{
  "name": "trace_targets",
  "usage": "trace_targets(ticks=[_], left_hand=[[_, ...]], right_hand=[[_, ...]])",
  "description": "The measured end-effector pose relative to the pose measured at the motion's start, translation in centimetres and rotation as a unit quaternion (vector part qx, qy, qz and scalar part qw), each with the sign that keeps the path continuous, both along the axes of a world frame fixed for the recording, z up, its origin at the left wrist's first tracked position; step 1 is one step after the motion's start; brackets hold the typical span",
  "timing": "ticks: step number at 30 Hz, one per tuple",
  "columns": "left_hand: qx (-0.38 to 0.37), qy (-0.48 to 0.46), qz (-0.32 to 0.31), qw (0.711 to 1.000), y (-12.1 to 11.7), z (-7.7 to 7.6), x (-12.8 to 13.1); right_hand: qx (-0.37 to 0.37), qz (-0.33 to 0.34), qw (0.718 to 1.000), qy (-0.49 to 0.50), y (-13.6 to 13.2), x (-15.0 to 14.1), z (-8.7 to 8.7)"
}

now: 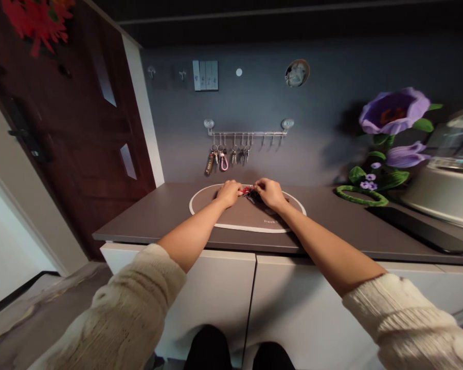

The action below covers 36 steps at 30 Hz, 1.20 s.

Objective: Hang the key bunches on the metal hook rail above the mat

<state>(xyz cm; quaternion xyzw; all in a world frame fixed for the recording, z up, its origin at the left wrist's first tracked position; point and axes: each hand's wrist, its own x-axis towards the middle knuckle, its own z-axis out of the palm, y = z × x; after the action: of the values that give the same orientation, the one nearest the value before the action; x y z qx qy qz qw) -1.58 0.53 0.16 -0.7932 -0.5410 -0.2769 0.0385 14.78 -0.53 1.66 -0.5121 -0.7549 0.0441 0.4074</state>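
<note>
Both my arms reach out over a grey oval mat [212, 216] with a white rim that lies on a dark countertop [154, 216]. My left hand [228, 192] and my right hand [269, 192] meet at the mat's far side, fingers curled and pinched on a small bunch of keys with a red piece [247, 191] between them. Above on the wall, a metal hook rail [247, 133] carries several key bunches [226, 156] at its left end; its right hooks hang bare.
A dark wooden door [73, 128] stands at the left. Purple artificial flowers [393, 133] and a green ring sit at the counter's right, beside a domed appliance [451, 169]. White cabinet doors [216, 303] lie below the counter. Light switches [205, 75] are on the wall.
</note>
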Motion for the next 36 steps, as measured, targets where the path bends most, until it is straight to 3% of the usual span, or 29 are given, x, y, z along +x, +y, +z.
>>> trace_targets(ticks=[7,12,16,20,25,29,31,36], left_hand=[[0.017,-0.097,0.000,0.995,-0.6,1.0,-0.2],[0.015,-0.199,-0.049,0.979,-0.8,1.5,0.0],[-0.032,-0.320,-0.079,0.944,-0.9,1.7,0.3],[-0.082,-0.432,-0.120,0.890,-1.2,1.9,0.5],[-0.116,-0.486,-0.164,0.850,-1.8,2.3,0.6],[-0.119,-0.479,-0.193,0.848,-2.4,2.6,0.7],[-0.118,-0.464,-0.203,0.854,-2.5,2.7,0.7],[-0.089,-0.427,-0.199,0.877,-2.4,2.7,0.5]], right_hand=[[0.003,-0.003,1.000,-0.002,0.0,-0.2,0.0],[0.007,0.003,1.000,0.002,-0.2,-0.3,0.1],[0.008,0.030,0.999,0.014,-0.1,-0.3,0.1],[-0.011,0.056,0.997,0.048,0.0,-0.4,-0.1],[-0.088,0.140,0.974,0.154,0.1,-0.9,-0.2],[-0.163,0.252,0.919,0.255,-0.3,-1.3,-0.2],[-0.183,0.276,0.901,0.280,-0.4,-1.4,-0.2],[-0.187,0.278,0.898,0.284,-0.1,-1.3,-0.4]])
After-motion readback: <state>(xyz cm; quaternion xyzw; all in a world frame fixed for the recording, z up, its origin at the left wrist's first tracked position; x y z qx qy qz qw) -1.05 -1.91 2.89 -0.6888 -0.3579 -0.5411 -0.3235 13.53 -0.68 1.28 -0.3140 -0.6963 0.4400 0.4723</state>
